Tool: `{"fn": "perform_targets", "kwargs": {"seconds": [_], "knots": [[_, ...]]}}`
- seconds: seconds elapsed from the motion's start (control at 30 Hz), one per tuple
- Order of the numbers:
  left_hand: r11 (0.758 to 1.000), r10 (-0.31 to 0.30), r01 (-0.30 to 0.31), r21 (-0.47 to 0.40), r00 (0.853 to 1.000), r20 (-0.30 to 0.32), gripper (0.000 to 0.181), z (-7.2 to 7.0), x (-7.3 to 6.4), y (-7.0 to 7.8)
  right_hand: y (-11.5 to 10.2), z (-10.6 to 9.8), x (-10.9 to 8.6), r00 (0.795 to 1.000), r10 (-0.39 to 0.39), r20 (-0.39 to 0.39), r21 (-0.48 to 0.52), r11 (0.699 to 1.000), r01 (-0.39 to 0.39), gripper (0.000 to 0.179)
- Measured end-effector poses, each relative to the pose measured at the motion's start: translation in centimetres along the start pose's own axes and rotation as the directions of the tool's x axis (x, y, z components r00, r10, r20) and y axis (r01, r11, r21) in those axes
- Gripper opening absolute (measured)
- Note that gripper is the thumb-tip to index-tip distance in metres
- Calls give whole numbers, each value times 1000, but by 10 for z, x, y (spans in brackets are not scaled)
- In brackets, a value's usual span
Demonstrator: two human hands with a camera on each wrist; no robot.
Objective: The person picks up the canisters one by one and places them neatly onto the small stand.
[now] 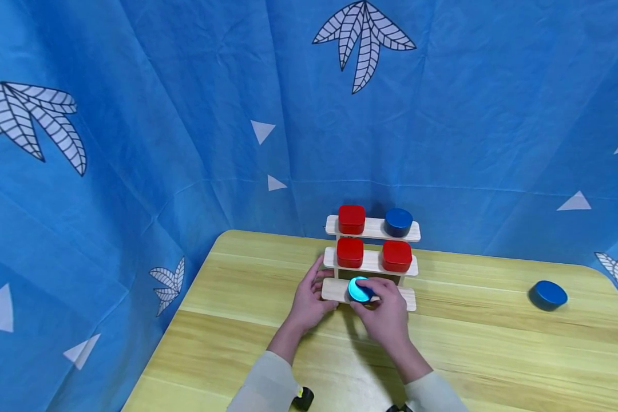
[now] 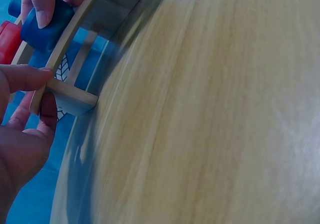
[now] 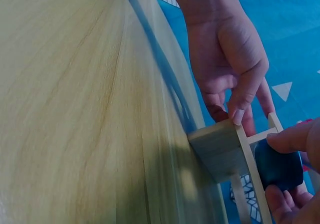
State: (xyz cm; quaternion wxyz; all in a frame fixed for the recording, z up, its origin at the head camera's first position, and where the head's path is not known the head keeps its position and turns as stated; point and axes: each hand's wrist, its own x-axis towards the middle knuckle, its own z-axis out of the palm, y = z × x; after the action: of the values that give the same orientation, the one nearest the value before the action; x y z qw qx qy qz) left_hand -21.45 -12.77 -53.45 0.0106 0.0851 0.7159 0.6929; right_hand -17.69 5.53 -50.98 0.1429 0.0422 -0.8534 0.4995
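A small three-tier wooden shelf (image 1: pixel 409 298) stands on the table at the middle of the head view. My left hand (image 1: pixel 309 300) grips the left end of its lowest board; the left wrist view has the thumb on one side of the board and fingers on the other. With my right hand (image 1: pixel 388 317) I pinch a round blue tin (image 1: pixel 359 290) at that lowest board, left of its middle. Whether the tin's base touches the board is hard to tell. Red square tins (image 1: pixel 350 253) (image 1: pixel 397 256) sit on the middle board.
On the top board are a red square tin (image 1: pixel 352 220) at left and a round blue tin (image 1: pixel 398 222) at right. Another round blue tin (image 1: pixel 548 295) lies far right on the wooden table (image 1: pixel 474 343). Behind the table hangs a blue patterned cloth (image 1: pixel 468 114).
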Motion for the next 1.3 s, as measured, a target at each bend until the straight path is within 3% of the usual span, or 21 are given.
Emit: {"fn": "perform_targets", "kwargs": {"seconds": [0.33, 0.63, 1.3], "knots": [[999, -23, 22, 33, 1000, 17, 107, 1, -6, 24, -3, 5, 3, 999, -45, -1, 39, 998, 45, 45], [999, 0, 0, 34, 1000, 3, 110, 0, 2, 1, -6, 8, 4, 999, -41, 14, 47, 998, 40, 45], [1000, -2, 2, 13, 1000, -3, 112, -1, 0, -1, -7, 15, 8, 998, -40, 40, 50, 998, 38, 44]]}}
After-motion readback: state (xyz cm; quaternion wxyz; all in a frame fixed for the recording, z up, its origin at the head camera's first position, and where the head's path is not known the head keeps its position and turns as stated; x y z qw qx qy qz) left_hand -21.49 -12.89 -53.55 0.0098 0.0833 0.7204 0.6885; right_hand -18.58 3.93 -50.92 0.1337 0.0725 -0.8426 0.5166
